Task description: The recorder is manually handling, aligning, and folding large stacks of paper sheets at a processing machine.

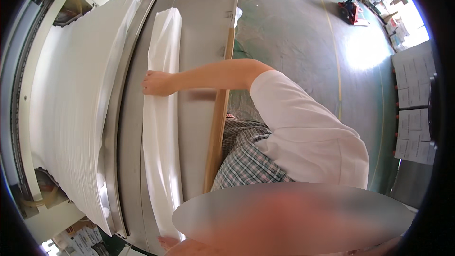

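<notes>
A long folded strip of glossy white film or sheeting [162, 161] lies lengthwise on the grey table [195, 142]. My right hand [158, 83] reaches across it in the upper half, fingers curled over the strip's far edge. Close to the bottom of the picture, my left hand [168, 242] is at the strip's other end, fingers curled against it and only partly visible. A blurred patch covers most of that arm. Left of the strip, beyond a metal edge bar [113, 128], a thick stack of thin white sheets [71, 99] hangs in pleated layers.
The table's brown edge [219, 137] runs beside my plaid apron [251, 161]. Machine frame parts [47, 218] flank the white stack. A red pallet jack [350, 12] stands on the floor at the upper right. Stacked cartons [413, 85] line the right side.
</notes>
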{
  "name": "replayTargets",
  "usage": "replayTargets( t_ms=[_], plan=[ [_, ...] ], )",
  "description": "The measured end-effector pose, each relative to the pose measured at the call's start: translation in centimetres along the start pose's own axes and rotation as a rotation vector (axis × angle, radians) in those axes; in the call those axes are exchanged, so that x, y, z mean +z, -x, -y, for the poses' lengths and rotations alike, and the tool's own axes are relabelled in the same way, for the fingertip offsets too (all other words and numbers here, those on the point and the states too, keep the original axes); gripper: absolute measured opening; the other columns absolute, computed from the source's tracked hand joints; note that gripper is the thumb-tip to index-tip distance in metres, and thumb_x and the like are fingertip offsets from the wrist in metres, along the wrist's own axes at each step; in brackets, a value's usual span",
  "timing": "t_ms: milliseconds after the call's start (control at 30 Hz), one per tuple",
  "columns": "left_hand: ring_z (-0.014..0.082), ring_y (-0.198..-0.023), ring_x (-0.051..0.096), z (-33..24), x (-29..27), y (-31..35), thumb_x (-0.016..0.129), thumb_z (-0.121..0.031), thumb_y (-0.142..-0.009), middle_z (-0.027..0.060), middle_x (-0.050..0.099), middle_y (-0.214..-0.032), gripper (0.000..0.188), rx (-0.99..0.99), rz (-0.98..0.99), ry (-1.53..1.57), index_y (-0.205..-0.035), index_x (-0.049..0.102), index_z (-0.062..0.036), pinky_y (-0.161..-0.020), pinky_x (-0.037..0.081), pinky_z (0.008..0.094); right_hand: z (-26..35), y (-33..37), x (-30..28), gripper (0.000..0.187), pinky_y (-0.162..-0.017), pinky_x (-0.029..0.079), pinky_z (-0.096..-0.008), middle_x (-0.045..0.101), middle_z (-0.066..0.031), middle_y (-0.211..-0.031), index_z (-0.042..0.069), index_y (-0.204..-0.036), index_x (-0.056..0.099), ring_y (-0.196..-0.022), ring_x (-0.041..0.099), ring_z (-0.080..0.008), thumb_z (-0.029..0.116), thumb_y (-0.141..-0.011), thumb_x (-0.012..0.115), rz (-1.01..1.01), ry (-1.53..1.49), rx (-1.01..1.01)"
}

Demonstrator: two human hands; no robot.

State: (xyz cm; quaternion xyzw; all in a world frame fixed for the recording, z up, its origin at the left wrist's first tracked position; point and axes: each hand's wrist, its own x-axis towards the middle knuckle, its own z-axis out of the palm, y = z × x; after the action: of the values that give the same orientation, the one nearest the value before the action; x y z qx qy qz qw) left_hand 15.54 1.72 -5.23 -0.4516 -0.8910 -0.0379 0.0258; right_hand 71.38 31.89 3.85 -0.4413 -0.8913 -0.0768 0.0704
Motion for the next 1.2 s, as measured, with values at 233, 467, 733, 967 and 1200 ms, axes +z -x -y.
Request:
replayTargets(
  t_ms=[233, 467, 733, 967, 1200],
  plan=[
    [0.0375, -0.085, 0.056, -6.4, 8.0, -2.0, 0.03, -0.036, -0.093, 0.0204, 0.06, -0.093, 0.044, -0.055, 0.039, -0.021, -0.097, 0.06, -0.0035, -0.07, 0.045, 0.0473, -1.2, 1.4, 4.3, 0.003, -0.072, 0.045, -0.0353, 0.05, -0.007, -0.081, 0.009, -0.079, 0.053, -0.083, 0.052, -0.0212, 0.009, -0.075, 0.053, -0.157, -0.02, -0.21],
    [0.0366, -0.086, 0.057, -4.3, 3.5, 4.1, 0.029, -0.038, -0.093, 0.0194, 0.06, -0.095, 0.046, -0.309, 0.069, -0.201, -0.1, 0.06, -0.0048, -0.071, 0.046, 0.0474, -9.4, 2.3, 6.6, 0.023, -0.066, 0.05, -0.0397, 0.056, -0.012, -0.098, 0.009, -0.092, 0.057, -0.084, 0.059, -0.0283, 0.023, -0.086, 0.04, -0.006, -0.212, 0.094],
    [0.0306, -0.109, 0.047, -3.6, -1.9, 5.6, 0.027, -0.052, -0.089, 0.009, 0.058, -0.11, 0.055, -0.332, 0.097, -0.077, -0.107, 0.06, -0.0118, -0.093, 0.029, 0.0493, -22.4, 5.0, 0.7, 0.019, -0.074, 0.048, -0.0384, 0.058, -0.005, -0.103, 0.015, -0.09, 0.059, -0.098, 0.054, -0.0254, 0.018, -0.073, 0.053, -0.253, 0.043, 0.576],
    [0.0285, -0.113, 0.042, 5.8, -6.6, -2.1, 0.023, -0.053, -0.089, 0.0029, 0.057, -0.114, 0.055, -0.281, 0.029, -0.132, -0.107, 0.061, -0.0168, -0.096, 0.023, 0.0499, -22.2, 1.6, 4.7, 0.026, -0.074, 0.046, -0.0396, 0.063, -0.0125, -0.085, 0.009, -0.091, 0.064, -0.085, 0.06, -0.0292, 0.026, -0.072, 0.062, -0.399, -0.291, 1.201],
    [0.0291, -0.115, 0.04, -4.6, -6.5, 6.0, 0.025, -0.051, -0.089, 0.0036, 0.054, -0.117, 0.052, -0.3, 0.096, -0.13, -0.114, 0.057, -0.0189, -0.097, 0.02, 0.0525, -26.4, 5.2, -2.6, 0.037, -0.072, 0.048, -0.0384, 0.064, -0.011, -0.091, 0.01, -0.102, 0.061, -0.085, 0.061, -0.0259, 0.024, -0.068, 0.068, -0.243, -0.655, 1.066]
  ],
)
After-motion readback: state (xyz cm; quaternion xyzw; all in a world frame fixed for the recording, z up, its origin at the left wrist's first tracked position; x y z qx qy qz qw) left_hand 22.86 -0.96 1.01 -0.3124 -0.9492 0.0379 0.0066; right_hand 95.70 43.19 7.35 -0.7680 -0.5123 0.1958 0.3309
